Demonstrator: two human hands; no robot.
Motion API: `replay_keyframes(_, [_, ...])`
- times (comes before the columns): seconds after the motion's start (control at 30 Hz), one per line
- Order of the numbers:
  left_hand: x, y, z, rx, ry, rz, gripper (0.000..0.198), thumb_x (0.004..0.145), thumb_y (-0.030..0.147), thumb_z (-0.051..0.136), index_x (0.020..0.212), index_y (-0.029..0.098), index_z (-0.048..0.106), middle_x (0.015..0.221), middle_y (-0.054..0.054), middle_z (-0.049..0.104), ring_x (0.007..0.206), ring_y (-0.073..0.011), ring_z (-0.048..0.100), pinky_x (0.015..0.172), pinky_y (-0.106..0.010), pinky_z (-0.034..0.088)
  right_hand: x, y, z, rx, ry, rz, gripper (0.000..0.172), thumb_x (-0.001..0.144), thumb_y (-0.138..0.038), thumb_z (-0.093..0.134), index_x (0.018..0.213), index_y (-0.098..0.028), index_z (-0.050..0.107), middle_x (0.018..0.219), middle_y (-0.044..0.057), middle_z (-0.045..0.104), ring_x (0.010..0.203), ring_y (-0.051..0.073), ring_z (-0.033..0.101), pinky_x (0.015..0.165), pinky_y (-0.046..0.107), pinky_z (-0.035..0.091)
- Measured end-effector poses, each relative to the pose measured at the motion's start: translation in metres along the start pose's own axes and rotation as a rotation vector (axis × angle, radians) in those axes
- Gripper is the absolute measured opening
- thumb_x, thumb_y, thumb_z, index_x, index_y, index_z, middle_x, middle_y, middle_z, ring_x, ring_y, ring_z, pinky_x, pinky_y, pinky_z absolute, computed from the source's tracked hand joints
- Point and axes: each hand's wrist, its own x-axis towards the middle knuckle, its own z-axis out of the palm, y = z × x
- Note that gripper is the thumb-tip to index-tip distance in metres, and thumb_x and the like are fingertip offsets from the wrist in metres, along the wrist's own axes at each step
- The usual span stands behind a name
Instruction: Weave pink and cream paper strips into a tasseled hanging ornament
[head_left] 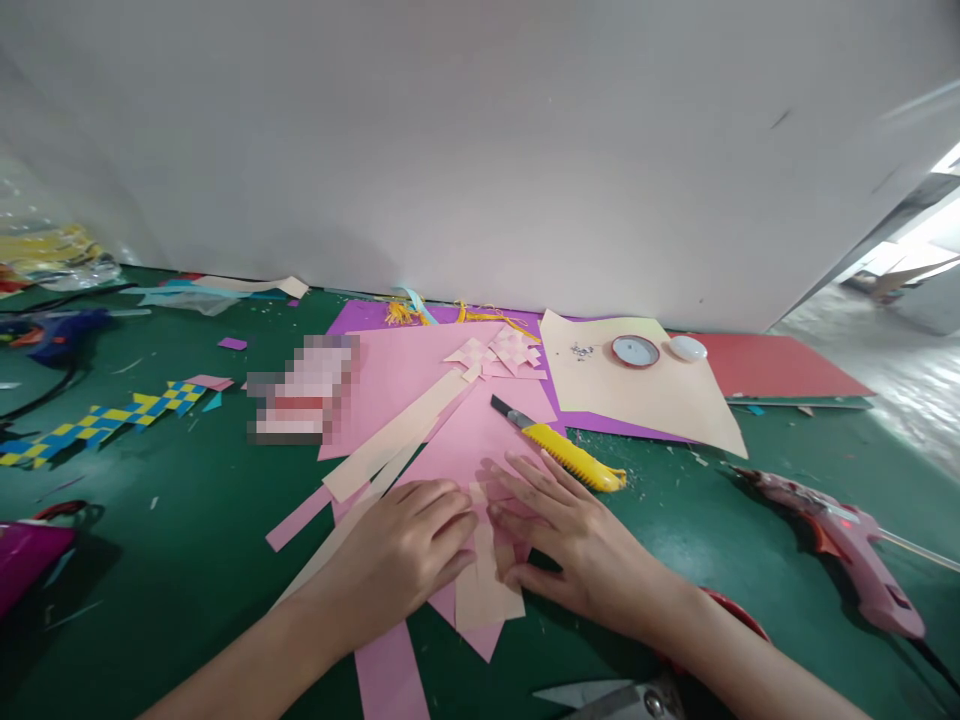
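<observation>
1 curled hand (420,540), 1 splayed hand (574,535) touch paper (486,590)

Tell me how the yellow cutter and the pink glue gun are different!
The yellow cutter is slim and nearly straight, while the pink glue gun bends into a handle. The glue gun has a dark cord; the cutter shows none. The cutter lies by the right hand; the glue gun lies farther right. Both tips point toward the picture's upper left.

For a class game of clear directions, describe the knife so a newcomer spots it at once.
On the green table, find the person's right hand. Just beyond it lies the knife, partly over pink paper. Its chunky yellow handle stands out from that flat paper.
</observation>
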Motion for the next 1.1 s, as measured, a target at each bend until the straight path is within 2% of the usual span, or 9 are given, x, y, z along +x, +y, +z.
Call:
replay_keyframes(0.2, [0.001,0.001,0.001,0.016,0.0,0.013,0.029,0.092,0.021,0.048,0.118,0.013,0.06,0.117,-0.01,0.064,0.112,-0.0249,0.056,0.091,-0.04,0.051,0.0,0.002,-0.001,-0.007,0.104,0.019,0.043,0.085,-0.031,0.057,0.126,-0.017,0.055,0.139,0.007,0.049,0.136,0.023,0.031,0.11,0.047,0.033])
replay_keyframes(0.53, [0.003,0.0,0.001,0.006,0.01,0.037,0.031,0.092,0.021,0.048,0.119,0.011,0.06,0.119,-0.011,0.065,0.114,-0.0245,0.057,0.095,-0.04,0.05,0.002,0.001,0.001,-0.002,0.027,0.019,0.047,0.086,-0.033,0.056,0.129,-0.016,0.052,0.137,0.009,0.051,0.134,0.023,0.036,0.113,0.046,0.028])
replay_keyframes(0.7, [0.004,0.001,-0.001,0.008,0.02,0.03,0.032,0.093,0.021,0.046,0.121,0.012,0.06,0.118,-0.009,0.066,0.112,-0.0234,0.058,0.093,-0.038,0.051,0.001,0.006,0.0,-0.051,0.062,0.052,0.046,0.087,-0.028,0.056,0.131,-0.014,0.05,0.137,0.01,0.05,0.133,0.026,0.036,0.11,0.046,0.035])
replay_keyframes(0.8, [0.005,0.002,-0.002,0.003,0.024,0.028,0.032,0.094,0.021,0.045,0.12,0.013,0.06,0.117,-0.008,0.066,0.111,-0.0222,0.059,0.094,-0.037,0.051,0.002,0.007,0.001,-0.081,0.111,0.099,0.041,0.088,-0.023,0.053,0.127,-0.011,0.051,0.128,0.012,0.057,0.124,0.027,0.046,0.105,0.045,0.042])
replay_keyframes(0.93, [0.005,0.002,-0.001,0.025,0.027,0.036,0.031,0.094,0.021,0.045,0.119,0.011,0.061,0.117,-0.01,0.066,0.111,-0.0227,0.059,0.094,-0.037,0.05,0.007,0.005,0.001,-0.063,0.137,0.1,0.026,0.09,-0.018,0.049,0.114,-0.014,0.058,0.113,0.011,0.061,0.115,0.026,0.05,0.1,0.045,0.045])
replay_keyframes(1.1, [0.003,0.002,0.0,0.03,0.021,0.035,0.032,0.093,0.022,0.047,0.121,0.012,0.059,0.119,-0.009,0.065,0.11,-0.0227,0.059,0.093,-0.038,0.051,0.01,0.006,-0.001,0.06,0.186,0.16,0.029,0.086,-0.012,0.051,0.113,-0.017,0.059,0.102,0.009,0.061,0.104,0.024,0.052,0.091,0.045,0.048])
